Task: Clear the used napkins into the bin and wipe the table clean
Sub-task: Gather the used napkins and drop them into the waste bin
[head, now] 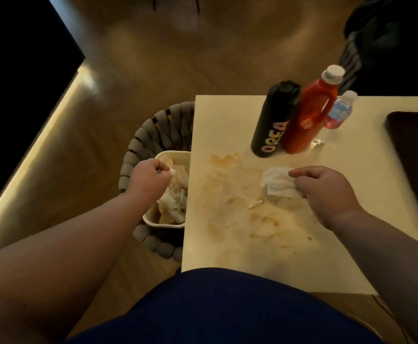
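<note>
Head view, seated person at a pale desk (227, 115).

**Left hand** (151, 178): curled over the cream bin (173, 153), pinching a small white napkin scrap (172, 171) above the crumpled used napkins (175, 197) already inside. The bin stands just beside the desk's left edge, against a grey woven basket (143, 137).

**Right hand** (327, 192): fingers and thumb gripping a folded white napkin (277, 184), which lies on the desk at the right margin of the orange-brown smears (240, 207). The smears spread from near the bottles toward the near edge, with small crumbs among them.

**Step in hand (judged):** dropping the last scrap and beginning the wipe; the clearing appears nearly done, the wiping barely begun.

**Technique:**
- Release the scrap only while it is directly over the bin mouth.
- Press the napkin flat and draw it leftward in overlapping strokes toward the bin edge, so crumbs gather rather than scatter.
- Refold to a clean face once one side is soiled, since thin paper is likely to tear or smear on wet residue.
- Keep strokes short near the black bottle (272, 120), red bottle (309, 112) and small water bottle (339, 112); they stand close together just beyond the stain and could be knocked over.
</note>
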Demonstrator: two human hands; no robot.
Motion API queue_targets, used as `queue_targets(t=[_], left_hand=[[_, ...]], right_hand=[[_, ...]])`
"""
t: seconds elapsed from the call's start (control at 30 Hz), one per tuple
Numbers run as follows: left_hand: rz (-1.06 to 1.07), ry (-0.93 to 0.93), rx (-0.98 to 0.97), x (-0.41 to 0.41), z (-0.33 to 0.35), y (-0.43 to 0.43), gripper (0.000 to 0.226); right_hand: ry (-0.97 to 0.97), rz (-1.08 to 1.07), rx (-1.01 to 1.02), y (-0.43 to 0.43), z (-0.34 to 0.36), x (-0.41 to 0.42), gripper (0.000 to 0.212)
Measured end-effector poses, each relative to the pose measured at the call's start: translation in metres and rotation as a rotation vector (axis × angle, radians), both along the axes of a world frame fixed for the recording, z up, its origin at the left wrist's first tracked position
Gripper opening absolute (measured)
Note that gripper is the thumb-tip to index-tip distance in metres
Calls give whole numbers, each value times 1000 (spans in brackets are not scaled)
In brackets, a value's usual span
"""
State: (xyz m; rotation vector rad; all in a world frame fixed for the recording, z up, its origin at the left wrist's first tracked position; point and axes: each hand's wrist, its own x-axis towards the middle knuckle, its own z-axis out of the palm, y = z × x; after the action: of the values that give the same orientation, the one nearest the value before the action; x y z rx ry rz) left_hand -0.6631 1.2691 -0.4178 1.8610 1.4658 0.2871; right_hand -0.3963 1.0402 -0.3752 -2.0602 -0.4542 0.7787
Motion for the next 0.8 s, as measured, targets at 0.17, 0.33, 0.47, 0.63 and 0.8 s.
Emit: queue_targets(t=[0.17,0.33,0.47,0.63,0.8], left_hand=[[-19,182,-133,-20,-33,4,25],[-180,370,-234,-21,-35,-8,66],[-168,130,-161,-11,-9,-12,72],[-426,-143,-134,19,49,-25,69],[-390,-168,-28,28,59,-31,24]], right_hand=[[-23,62,-30,18,-4,-17,21],[4,135,5,34,-1,-35,30],[82,190,47,49,-1,-48,33],[202,264,103,76,7,-70,32],[243,256,126,93,8,-88,24]])
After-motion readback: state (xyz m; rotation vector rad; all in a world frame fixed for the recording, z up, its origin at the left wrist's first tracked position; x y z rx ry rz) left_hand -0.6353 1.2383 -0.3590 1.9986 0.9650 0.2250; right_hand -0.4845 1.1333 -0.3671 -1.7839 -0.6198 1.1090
